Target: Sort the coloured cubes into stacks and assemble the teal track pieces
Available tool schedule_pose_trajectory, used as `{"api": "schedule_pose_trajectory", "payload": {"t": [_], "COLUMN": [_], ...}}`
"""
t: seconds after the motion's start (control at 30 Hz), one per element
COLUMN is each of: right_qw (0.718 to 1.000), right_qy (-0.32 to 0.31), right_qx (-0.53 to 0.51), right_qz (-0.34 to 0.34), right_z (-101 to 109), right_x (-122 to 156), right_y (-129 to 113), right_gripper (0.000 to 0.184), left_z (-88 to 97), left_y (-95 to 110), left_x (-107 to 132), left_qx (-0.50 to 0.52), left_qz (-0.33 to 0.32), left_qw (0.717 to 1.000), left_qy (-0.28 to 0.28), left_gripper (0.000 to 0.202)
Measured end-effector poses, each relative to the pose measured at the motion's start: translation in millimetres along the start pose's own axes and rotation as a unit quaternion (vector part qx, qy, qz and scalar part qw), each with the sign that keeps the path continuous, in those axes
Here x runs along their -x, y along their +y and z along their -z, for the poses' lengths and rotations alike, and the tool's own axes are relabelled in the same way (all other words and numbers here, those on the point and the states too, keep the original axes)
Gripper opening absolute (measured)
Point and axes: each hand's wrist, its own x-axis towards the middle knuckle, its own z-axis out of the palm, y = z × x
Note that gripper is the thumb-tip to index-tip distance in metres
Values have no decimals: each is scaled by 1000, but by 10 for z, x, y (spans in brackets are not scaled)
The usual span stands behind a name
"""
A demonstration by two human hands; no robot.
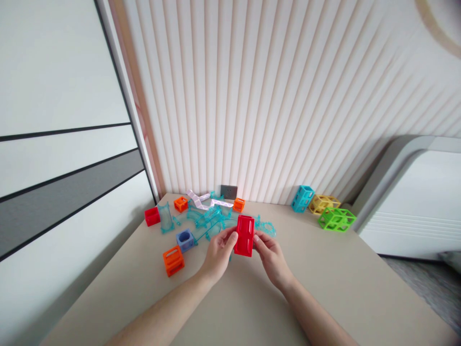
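Between my two hands is a red openwork block (245,235), taller than wide, held upright above the table. My left hand (218,252) grips its left side with the thumb in front. My right hand (271,254) pinches its right side, thumb forward and fingers partly hidden behind. Behind the block lies a heap of clear teal track pieces (212,217). Left of my left hand are an orange cube frame (173,261) and a blue cube (185,240) with a round hole.
A red cube (151,216), two small orange cubes (180,203) and a white zigzag strip (197,199) lie toward the back left. Blue (303,198), yellow (324,204) and green (336,219) block frames stand at the back right. A ribbed wall (230,96) borders the table (309,269).
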Motion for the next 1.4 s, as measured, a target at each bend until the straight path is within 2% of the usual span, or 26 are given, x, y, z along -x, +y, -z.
{"api": "schedule_pose_trajectory", "payload": {"t": [0.3, 0.57, 0.8, 0.93, 1.17, 1.23, 1.4], "right_qw": [1000, 1000, 998, 995, 994, 994, 992], "right_qy": [28, 22, -43, -36, -27, -20, 24], "right_qx": [-8, -14, 49, 87, 93, 99, 114], "right_qz": [-4, -7, 12, 29, 41, 43, 55], "right_z": [-21, -39, -44, -36, -80, -94, -98], "right_x": [-7, 13, 35, 49, 70, 65, 32], "right_y": [-2, 17, -29, -47, -86, -75, -31], "right_gripper": [35, 37, 40, 45, 49, 48, 48], "left_z": [33, 25, 40, 39, 25, 17, -21], "left_y": [-198, -136, -120, -135, -116, -107, -75], "left_x": [-12, 6, 10, 17, 36, 37, 27], "left_qx": [-13, -57, -60, -45, -64, -64, -17], "left_qz": [31, 10, 3, 14, 4, -1, -13], "left_qw": [999, 998, 998, 998, 998, 998, 999], "left_qy": [6, 1, -12, -29, -25, -19, 39], "left_gripper": [49, 50, 51, 53, 50, 50, 43]}}
